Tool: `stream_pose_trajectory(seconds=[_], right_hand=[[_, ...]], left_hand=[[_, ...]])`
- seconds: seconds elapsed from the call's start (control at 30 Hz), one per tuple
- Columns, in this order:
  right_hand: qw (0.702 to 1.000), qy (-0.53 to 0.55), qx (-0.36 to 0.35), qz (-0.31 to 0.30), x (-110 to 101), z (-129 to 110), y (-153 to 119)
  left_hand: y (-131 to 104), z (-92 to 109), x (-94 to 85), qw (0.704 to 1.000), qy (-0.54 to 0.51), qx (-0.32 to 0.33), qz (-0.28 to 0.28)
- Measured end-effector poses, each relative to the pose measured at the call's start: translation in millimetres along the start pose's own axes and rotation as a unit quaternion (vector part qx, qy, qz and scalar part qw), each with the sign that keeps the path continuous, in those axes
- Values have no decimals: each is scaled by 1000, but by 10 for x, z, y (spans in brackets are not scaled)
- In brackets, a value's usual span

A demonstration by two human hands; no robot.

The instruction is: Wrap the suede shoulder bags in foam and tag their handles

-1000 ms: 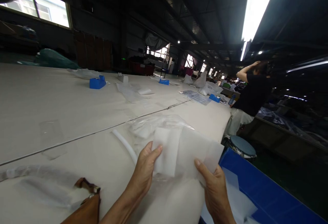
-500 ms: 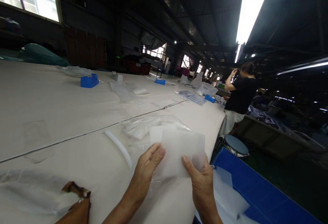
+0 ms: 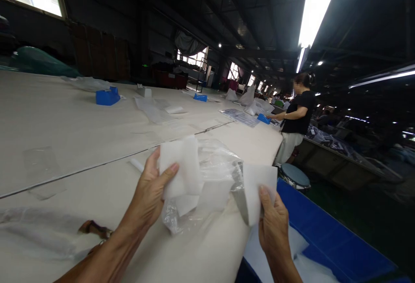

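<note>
My left hand (image 3: 155, 179) grips a few white translucent sheets (image 3: 180, 162), thumb on the near face and fingers behind. They look like thin foam or plastic; I cannot tell which. Apart from it, on the right, my right hand (image 3: 274, 218) pinches another white sheet (image 3: 256, 183) between thumb and fingers, and the sheet bends a little. Between and below both hands a clear plastic bag (image 3: 217, 153) lies on the pale table (image 3: 207, 248), with more white sheets (image 3: 214, 194) in or on it.
A blue bin (image 3: 333, 227) holding loose white sheets (image 3: 298, 242) stands at the table's right edge. A brown strap (image 3: 94, 229) and plastic wrap (image 3: 35, 233) lie at lower left. Blue tape dispensers (image 3: 107, 96) sit farther back. A co-worker (image 3: 296, 114) stands beyond a round stool (image 3: 294, 176).
My hands have moved apart, left hand leftward and right hand rightward, splitting the sheets they held together. The co-worker's raised arm has come down to the table.
</note>
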State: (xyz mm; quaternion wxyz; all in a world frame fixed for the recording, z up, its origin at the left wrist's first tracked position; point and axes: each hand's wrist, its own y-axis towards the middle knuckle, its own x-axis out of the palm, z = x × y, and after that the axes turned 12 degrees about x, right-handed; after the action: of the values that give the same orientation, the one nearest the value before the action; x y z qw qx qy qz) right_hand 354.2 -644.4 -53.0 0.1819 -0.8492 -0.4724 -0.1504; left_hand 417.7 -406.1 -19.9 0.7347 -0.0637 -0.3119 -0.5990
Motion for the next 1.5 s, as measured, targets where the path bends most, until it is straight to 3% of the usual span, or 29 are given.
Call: stream_pose_trajectory(seconds=[0.1,0.27,0.43,0.53,0.6,0.7,0.83,0.9,0.97,1.1,1.17,1.23,1.37,1.5], right_hand=[[999,-30,-6,30,-190,-43,28],[995,-98,24,-15,-394,16,-31],[986,-127,89,-61,-395,159,-142],[982,-149,78,-81,-325,242,-186],[983,-150,51,-95,-253,282,-207],[985,-129,28,-107,-128,317,-232],[985,-122,22,-124,9,333,-276],[978,-142,18,-150,20,326,-299],[980,-142,11,-140,-27,308,-308],[991,-97,-71,-51,-234,289,-282],[987,-120,-78,-78,-303,310,-270],[983,-139,-41,-112,-301,345,-275],[989,-94,-18,-113,-146,367,-320],[989,-40,5,-145,-90,297,-353]], left_hand=[[38,67,-40,1000,1,-30,-10],[-7,48,-16,998,-12,-58,-36],[20,89,-43,995,-8,-84,-46],[-6,81,-47,993,-4,-104,-59],[-64,48,-29,985,-6,-129,-111],[-178,-14,12,958,-3,-161,-235],[-298,-103,72,907,36,-152,-392],[-338,-154,102,889,53,-151,-430],[-369,-198,128,886,62,-161,-431],[-414,-243,169,909,102,-121,-385],[-432,-254,182,910,139,-83,-381],[-451,-266,190,900,183,-42,-393],[-480,-292,203,867,246,36,-432],[-437,-318,186,861,247,22,-445]])
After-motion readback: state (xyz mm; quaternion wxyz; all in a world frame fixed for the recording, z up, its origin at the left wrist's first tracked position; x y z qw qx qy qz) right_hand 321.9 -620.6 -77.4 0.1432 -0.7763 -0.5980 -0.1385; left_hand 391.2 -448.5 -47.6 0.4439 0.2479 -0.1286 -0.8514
